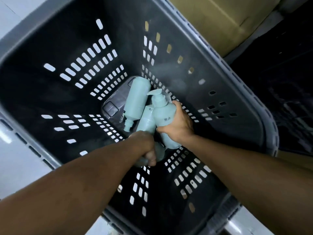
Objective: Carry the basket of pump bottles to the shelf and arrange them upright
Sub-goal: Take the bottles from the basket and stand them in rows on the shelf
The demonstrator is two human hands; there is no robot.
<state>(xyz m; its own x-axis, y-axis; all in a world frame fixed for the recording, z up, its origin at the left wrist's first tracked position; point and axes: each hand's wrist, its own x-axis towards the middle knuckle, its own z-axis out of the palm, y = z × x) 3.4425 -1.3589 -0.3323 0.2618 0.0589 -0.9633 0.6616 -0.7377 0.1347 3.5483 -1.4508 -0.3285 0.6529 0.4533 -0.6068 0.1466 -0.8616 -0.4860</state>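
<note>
Looking straight down into the dark slotted basket (50,99), both bare arms reach in from the near rim. The left hand (145,148) is nearest, fingers curled tight around the lower end of a pale teal bottle (147,119); it's a bit blurry there. Just past it, toward the basket's right wall, the right hand (177,126) grips a second teal pump bottle (163,114), pump head pointing away. A third bottle (137,100) lies flat on the basket floor, touching the other two. Beyond the basket's far rim sits a cardboard box (211,19).
</note>
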